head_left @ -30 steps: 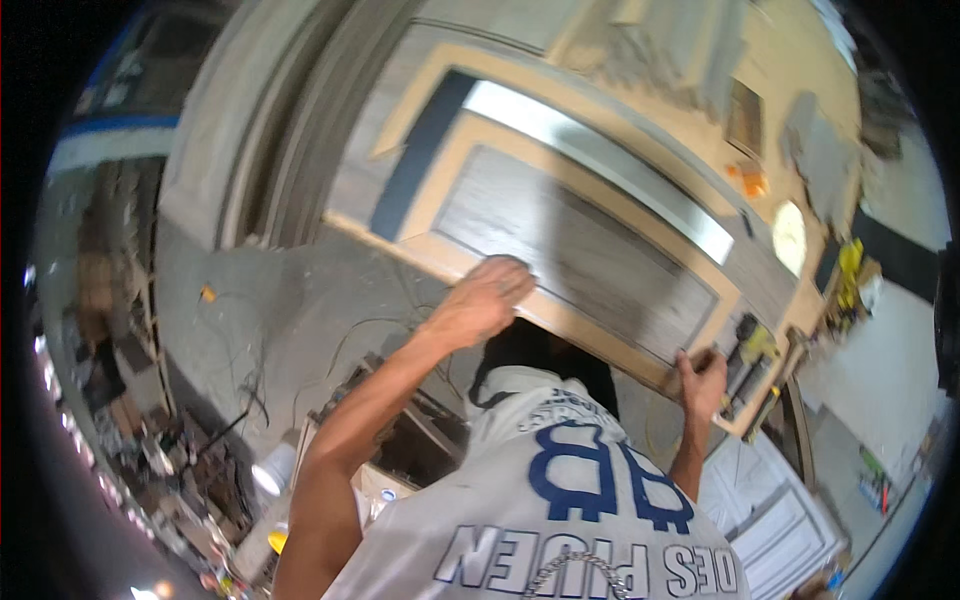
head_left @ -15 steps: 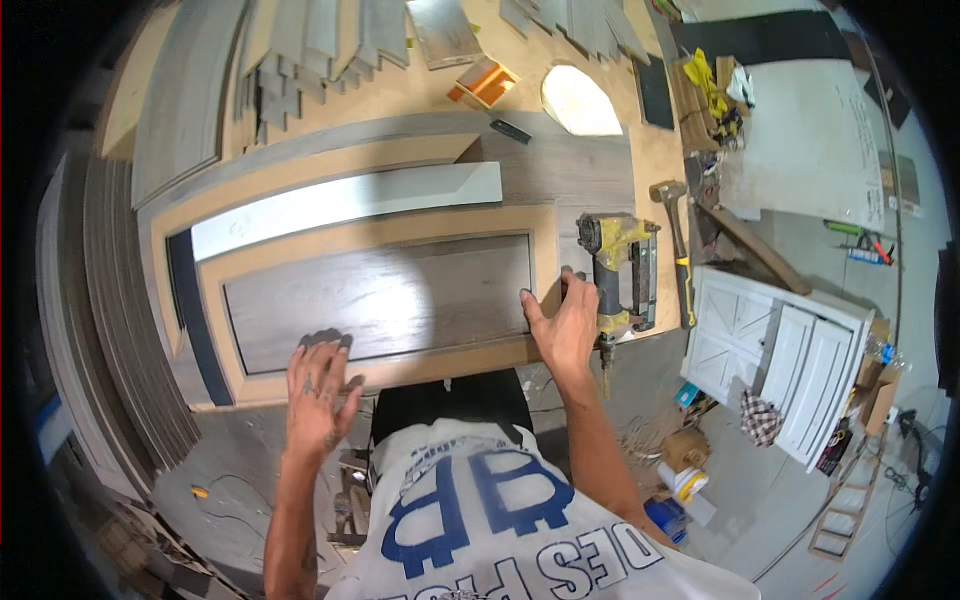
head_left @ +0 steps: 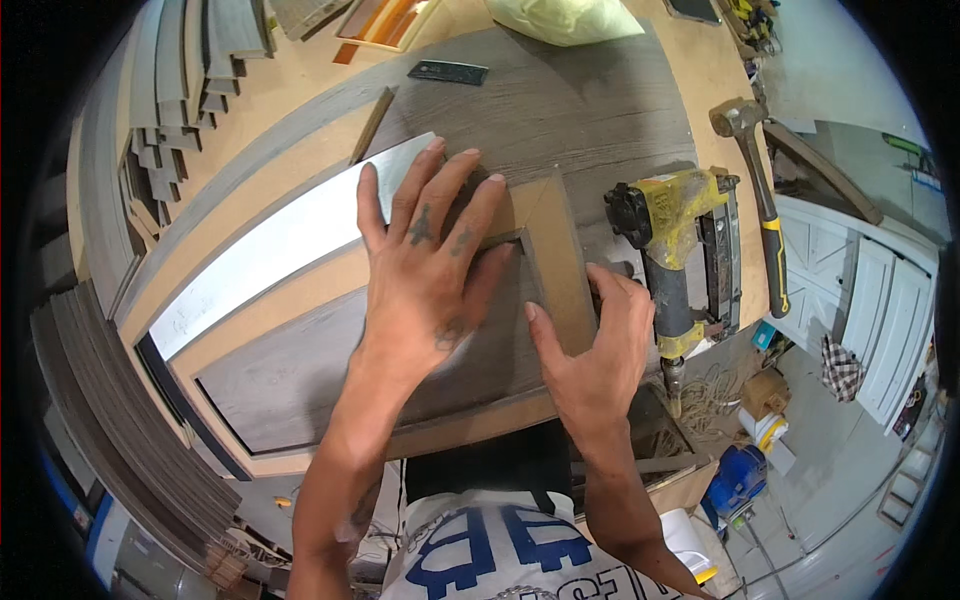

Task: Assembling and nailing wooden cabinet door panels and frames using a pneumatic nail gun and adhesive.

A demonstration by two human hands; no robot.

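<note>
A tan wooden frame [head_left: 560,265] lies around a grey wood-grain panel [head_left: 300,360] on the workbench. My left hand [head_left: 415,260] is open, its fingers spread over the right end of a white strip [head_left: 250,270] and the frame's upper bar. Its thumb is blurred above the inner corner. My right hand [head_left: 605,365] straddles the frame's right bar, thumb on the inner side and bent fingers at the outer edge. Just right of that hand lies a yellow and black nail gun [head_left: 675,225]. A dark strip [head_left: 190,400] runs along the left end.
A hammer [head_left: 755,190] lies beyond the nail gun. Farther back are a small dark flat piece [head_left: 447,72], an orange-edged box [head_left: 385,22] and a pale yellow bag [head_left: 565,18]. Grey boards [head_left: 130,420] stand stacked at the left.
My left hand has moved up and right from the frame's lower bar to the white strip's right end. My right hand stays at the right bar. The view has shifted closer.
</note>
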